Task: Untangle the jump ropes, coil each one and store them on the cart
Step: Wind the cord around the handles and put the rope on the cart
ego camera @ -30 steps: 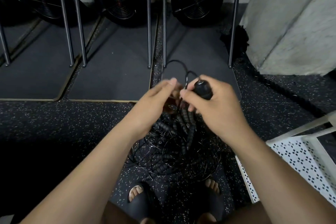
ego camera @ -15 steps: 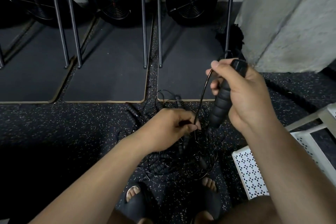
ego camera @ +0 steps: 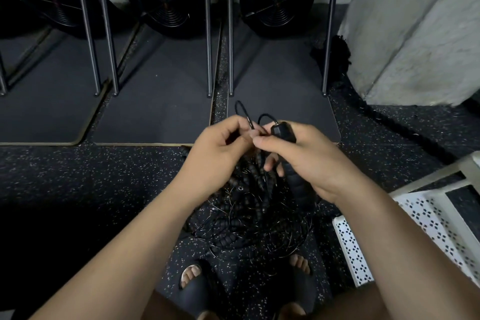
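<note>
Black thin cord point(ego camera: 248, 120) loops up at frame centre, pinched in left hand point(ego camera: 218, 149) fingers point(ego camera: 244, 135). Right hand point(ego camera: 309, 158) curls round ribbed handle point(ego camera: 284, 132). Remaining jump ropes point(ego camera: 249, 218) tangled on floor point(ego camera: 78, 176) under hands. Cord likely light, springy, snag-prone: grip at handles, feed slack slowly. White cart point(ego camera: 428, 223) lower right.

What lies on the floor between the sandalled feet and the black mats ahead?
Head view: the tangled pile of jump ropes lies there on the speckled floor, partly covered by the left hand and right hand.
</note>
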